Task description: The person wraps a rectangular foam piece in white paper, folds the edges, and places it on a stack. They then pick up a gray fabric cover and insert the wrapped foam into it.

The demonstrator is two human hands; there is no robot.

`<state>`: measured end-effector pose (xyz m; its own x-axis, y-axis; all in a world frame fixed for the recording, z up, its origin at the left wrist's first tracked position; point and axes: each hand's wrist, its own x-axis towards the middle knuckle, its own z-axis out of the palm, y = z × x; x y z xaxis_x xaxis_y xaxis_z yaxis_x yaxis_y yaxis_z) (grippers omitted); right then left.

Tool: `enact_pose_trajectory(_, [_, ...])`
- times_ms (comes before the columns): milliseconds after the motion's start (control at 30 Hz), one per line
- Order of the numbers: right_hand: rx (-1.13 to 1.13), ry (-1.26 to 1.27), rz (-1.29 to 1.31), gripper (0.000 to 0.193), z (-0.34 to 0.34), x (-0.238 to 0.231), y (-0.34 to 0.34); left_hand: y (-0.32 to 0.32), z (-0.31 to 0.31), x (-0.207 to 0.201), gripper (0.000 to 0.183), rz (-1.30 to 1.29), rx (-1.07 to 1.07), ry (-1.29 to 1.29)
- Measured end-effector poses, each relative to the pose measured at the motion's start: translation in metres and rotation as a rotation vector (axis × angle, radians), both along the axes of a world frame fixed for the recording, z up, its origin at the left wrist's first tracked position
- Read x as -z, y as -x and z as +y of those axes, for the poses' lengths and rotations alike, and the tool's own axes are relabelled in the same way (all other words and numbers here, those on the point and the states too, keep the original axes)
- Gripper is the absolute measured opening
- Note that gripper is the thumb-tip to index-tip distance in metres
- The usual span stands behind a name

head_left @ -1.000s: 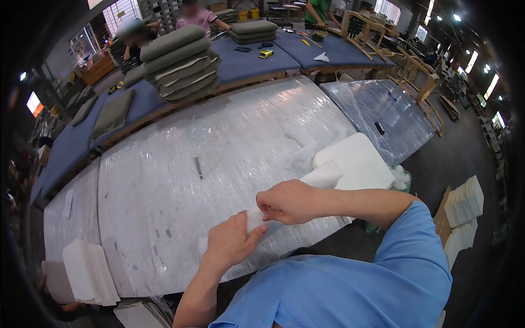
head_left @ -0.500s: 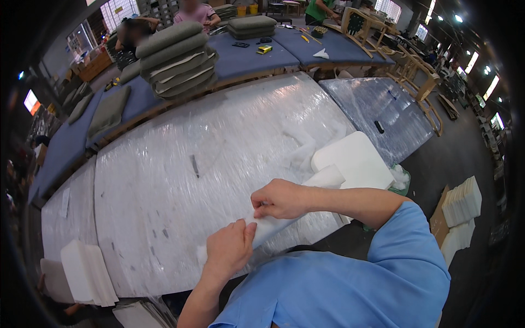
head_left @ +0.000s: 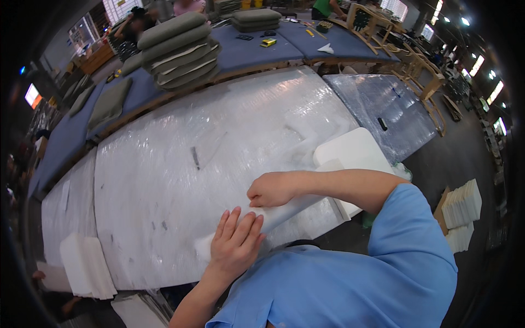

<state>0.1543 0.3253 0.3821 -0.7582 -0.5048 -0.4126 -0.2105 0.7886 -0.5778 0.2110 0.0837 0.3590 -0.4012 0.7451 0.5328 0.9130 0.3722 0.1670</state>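
A long, narrow strip of soft white padding [head_left: 287, 212] lies slantwise near the front edge of the film-wrapped table [head_left: 164, 202]. My left hand [head_left: 236, 245] rests on its left part with the fingers stretched out. Just beyond those fingertips, my right hand [head_left: 273, 189] is closed, knuckles up, pinching the strip's upper edge; its fingertips are partly hidden. The strip runs under my right forearm towards a white foam seat-shaped pad [head_left: 353, 146], which lies at the table's right end.
Stacked white sheets [head_left: 85, 265] stand at the left front corner. Beyond the table, a blue-topped bench [head_left: 240, 57] bears grey-green cushions [head_left: 178, 52] and wooden chair frames [head_left: 369, 27]. More white sheets [head_left: 462, 210] lie on the floor at right. Other people work at the far side.
My left hand's fingers have gone from curled round the strip to stretched out on it. My right hand stays closed, a little higher in view. The whole view has shifted slightly.
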Motion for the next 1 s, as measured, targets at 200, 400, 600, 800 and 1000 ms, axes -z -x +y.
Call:
enact_pose_trajectory(200, [0.088, 0.013, -0.217, 0.04, 0.002, -0.004, 0.0, -0.009, 0.007, -0.002, 0.045, -0.061, -0.081, 0.038])
enact_pose_trajectory(400, [0.197, 0.135, 0.007, 0.038, 0.022, -0.029, -0.006, -0.008, 0.008, -0.006, 0.046, -0.066, -0.128, 0.06])
enact_pose_trajectory(600, [0.006, 0.118, 0.325, 0.038, 0.023, -0.018, -0.037, -0.006, 0.011, 0.0, 0.045, -0.119, -0.11, 0.019])
enact_pose_trajectory(800, [0.1, 0.109, 0.132, 0.034, 0.015, -0.013, -0.03, -0.004, 0.01, 0.004, 0.056, -0.124, -0.08, -0.019])
enact_pose_trajectory(1000, [0.153, 0.049, 0.173, 0.044, 0.013, -0.008, -0.02, 0.006, 0.014, 0.001, 0.07, -0.105, -0.066, 0.011])
